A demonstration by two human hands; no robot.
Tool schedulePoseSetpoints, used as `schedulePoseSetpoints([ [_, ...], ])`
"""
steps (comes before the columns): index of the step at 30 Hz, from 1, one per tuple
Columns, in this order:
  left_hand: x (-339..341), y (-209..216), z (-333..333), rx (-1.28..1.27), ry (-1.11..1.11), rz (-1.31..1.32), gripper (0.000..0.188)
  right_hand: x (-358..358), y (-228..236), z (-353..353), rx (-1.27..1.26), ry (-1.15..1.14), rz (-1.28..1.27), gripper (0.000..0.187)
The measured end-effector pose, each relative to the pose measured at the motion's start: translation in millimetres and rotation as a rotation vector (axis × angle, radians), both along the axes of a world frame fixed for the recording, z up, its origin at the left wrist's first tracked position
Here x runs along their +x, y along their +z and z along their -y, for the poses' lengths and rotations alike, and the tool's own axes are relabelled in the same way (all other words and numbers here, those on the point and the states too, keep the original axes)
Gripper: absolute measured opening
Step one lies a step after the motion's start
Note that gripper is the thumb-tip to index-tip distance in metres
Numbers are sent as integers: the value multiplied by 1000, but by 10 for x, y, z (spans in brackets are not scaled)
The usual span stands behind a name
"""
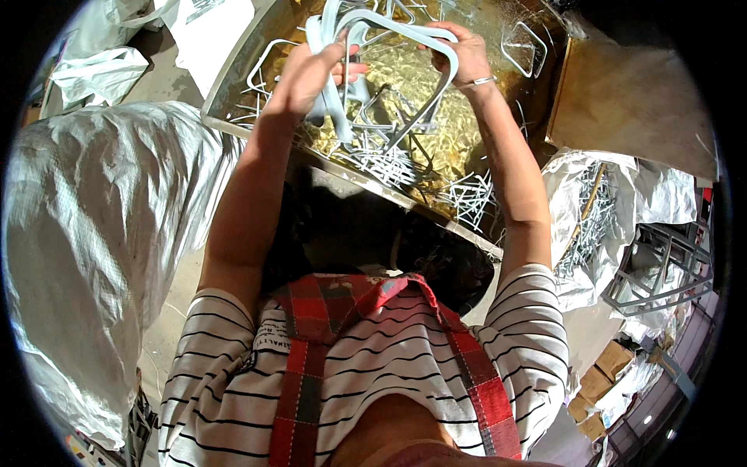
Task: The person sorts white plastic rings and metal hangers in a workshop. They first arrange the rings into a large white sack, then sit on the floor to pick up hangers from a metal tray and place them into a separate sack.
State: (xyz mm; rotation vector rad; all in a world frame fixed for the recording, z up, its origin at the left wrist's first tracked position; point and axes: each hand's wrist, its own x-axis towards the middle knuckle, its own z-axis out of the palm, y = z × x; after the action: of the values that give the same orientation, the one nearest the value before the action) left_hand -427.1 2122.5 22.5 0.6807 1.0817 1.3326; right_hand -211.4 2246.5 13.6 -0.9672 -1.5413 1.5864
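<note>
Both of my hands are over a metal tray (366,180) with a yellowish, shiny bottom. My left hand (307,78) is closed on a bundle of pale grey frames (336,97), its thumb on the near side and some fingertips showing past them. A bent corner of the front pale grey frame (405,29) reaches across to my right hand (465,56), whose fingers are closed at that corner. Below the frames, many thin pale strips (389,165) lie loose in the tray. Another thin frame (523,50) rests at the tray's right side.
Silvery woven sacking (101,210) bulges at the left. To the right are a brown sheet (630,109), an open white sack (572,253) holding more thin strips, and dark metal frames (661,268). Cardboard boxes (595,383) sit lower right.
</note>
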Motion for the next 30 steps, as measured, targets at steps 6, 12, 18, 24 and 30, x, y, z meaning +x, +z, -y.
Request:
schedulePoseSetpoints([
  [6, -294, 284, 103, -50, 195, -191, 37, -271, -580, -199, 185, 22, 67, 33],
  [12, -671, 93, -10, 74, 576, 117, 24, -377, -1902, -4, 730, 639, 1158, 24],
  [18, -675, 199, 114, 124, 709, -47, 33, -391, -1975, 204, 992, 977, 1287, 20],
  [24, -812, 231, 183, 93, 740, -375, 34, -539, -1227, 129, 976, 987, 945, 30],
  [30, -833, 211, 206, 74, 727, -344, 33, -1021, -1301, 210, 979, 1062, 691, 23],
])
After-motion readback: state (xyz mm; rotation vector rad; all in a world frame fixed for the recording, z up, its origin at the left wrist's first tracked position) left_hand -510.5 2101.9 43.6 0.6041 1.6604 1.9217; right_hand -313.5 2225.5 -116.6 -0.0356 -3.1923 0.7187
